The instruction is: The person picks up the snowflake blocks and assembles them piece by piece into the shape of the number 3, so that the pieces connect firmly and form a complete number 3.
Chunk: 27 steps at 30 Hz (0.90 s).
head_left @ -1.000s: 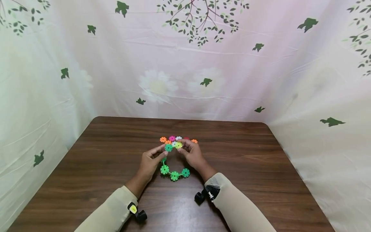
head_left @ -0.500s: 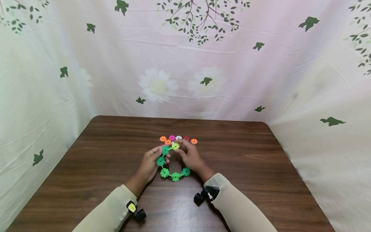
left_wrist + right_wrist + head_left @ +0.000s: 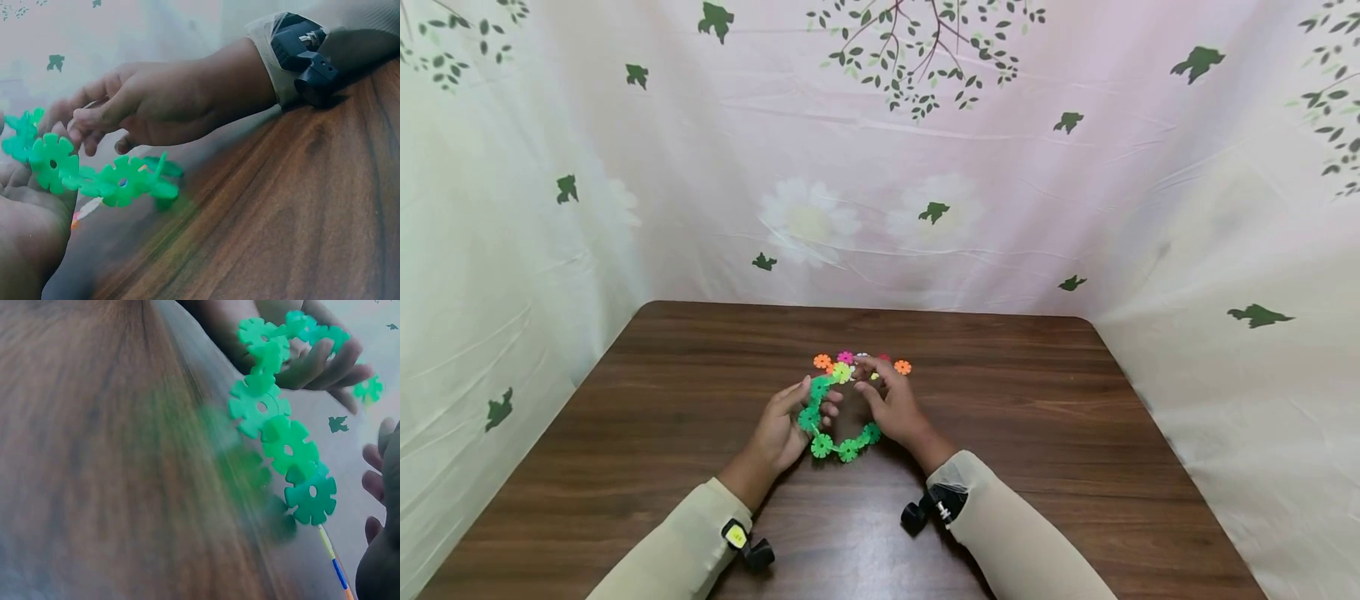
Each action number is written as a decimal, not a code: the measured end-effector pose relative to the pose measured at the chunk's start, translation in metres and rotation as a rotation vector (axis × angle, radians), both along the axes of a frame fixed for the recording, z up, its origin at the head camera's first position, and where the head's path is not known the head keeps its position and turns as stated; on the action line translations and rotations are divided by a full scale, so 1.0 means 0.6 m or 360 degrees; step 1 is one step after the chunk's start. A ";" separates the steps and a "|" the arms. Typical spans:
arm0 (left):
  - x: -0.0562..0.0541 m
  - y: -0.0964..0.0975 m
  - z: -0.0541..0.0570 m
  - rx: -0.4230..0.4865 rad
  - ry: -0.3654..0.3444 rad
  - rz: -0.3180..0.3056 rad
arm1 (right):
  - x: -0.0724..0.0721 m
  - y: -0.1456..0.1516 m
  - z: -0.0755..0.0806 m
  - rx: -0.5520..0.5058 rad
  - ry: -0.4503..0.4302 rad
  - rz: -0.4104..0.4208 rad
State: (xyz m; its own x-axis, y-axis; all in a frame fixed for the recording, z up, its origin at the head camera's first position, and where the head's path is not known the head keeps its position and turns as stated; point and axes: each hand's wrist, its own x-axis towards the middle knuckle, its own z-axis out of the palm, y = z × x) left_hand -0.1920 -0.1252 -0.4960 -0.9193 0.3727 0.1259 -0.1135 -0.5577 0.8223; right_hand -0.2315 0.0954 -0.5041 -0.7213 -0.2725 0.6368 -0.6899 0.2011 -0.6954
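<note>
A curved chain of interlocking flower-shaped plastic discs (image 3: 808, 418), mostly green with a yellow disc (image 3: 841, 372) at its far end, hangs from my left hand (image 3: 781, 432). The left thumb lies by the upper green discs, and its fingers curl behind the chain. In the right wrist view, slotted green discs (image 3: 288, 449) lead down from the left fingers (image 3: 344, 365). My right hand (image 3: 897, 410) is beside the chain, thumb and forefinger apart with nothing seen between them. The left wrist view shows this right hand (image 3: 165, 100) beyond the green discs (image 3: 123, 181), fingers loosely bent.
Several loose flower discs lie on the table behind the hands, among them an orange disc (image 3: 822, 361), a magenta disc (image 3: 846, 357) and another orange disc (image 3: 902, 367). The brown wooden table (image 3: 1037, 433) meets a patterned cloth (image 3: 880, 275) at the back and sides.
The right fingers have come off the yellow disc. My left hand has turned and drawn the chain to the left, the yellow end going with it. The right hand has barely moved.
</note>
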 end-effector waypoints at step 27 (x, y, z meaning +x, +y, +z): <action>0.025 0.017 0.048 -0.0366 0.0097 0.0342 | -0.002 0.000 0.001 -0.0097 -0.0167 -0.0201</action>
